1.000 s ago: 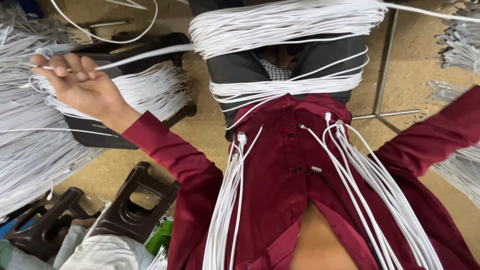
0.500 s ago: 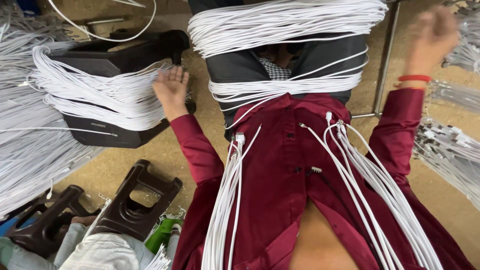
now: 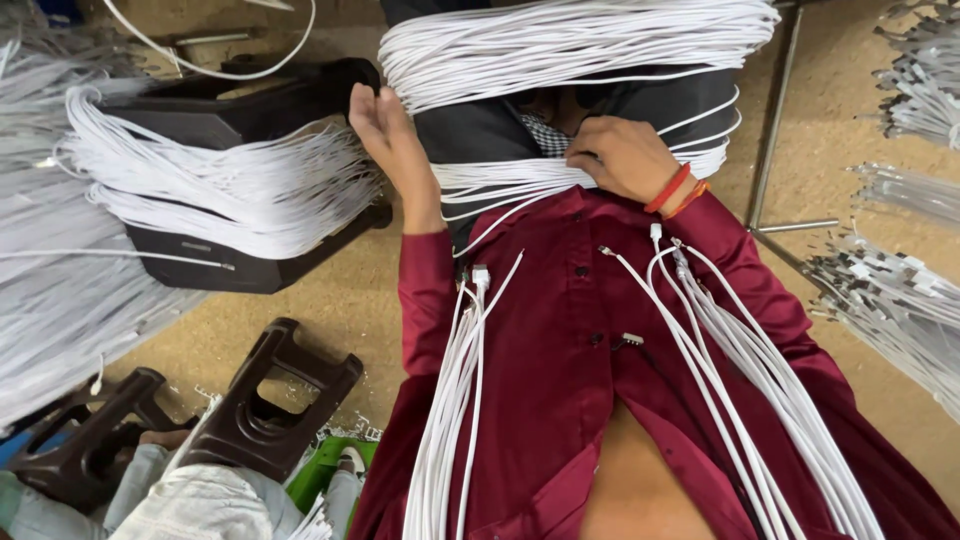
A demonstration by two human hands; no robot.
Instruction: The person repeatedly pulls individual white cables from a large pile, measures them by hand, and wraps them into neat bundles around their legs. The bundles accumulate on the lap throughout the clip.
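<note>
A: What colours do you see on the person?

B: The shirt (image 3: 560,330) is deep maroon, with dark buttons down the front. The trousers (image 3: 480,130) are dark grey, nearly black. A small patch of black-and-white checked cloth (image 3: 548,133) shows at the lap.

A: And the cables?

B: All white: the thick bundle across the lap (image 3: 570,40), the strands over the left shoulder (image 3: 450,420) and those over the right (image 3: 740,370). Their plug ends are white with silver tips.

A: Anything at the wrist?

B: Red and orange bangles (image 3: 676,190) at the right hand (image 3: 622,155).

A: Around them?

B: A black stool (image 3: 240,110) wrapped in white cable, dark brown stools (image 3: 265,400) below, a sandy tan floor (image 3: 350,290), and a bright green scrap (image 3: 320,475).
</note>
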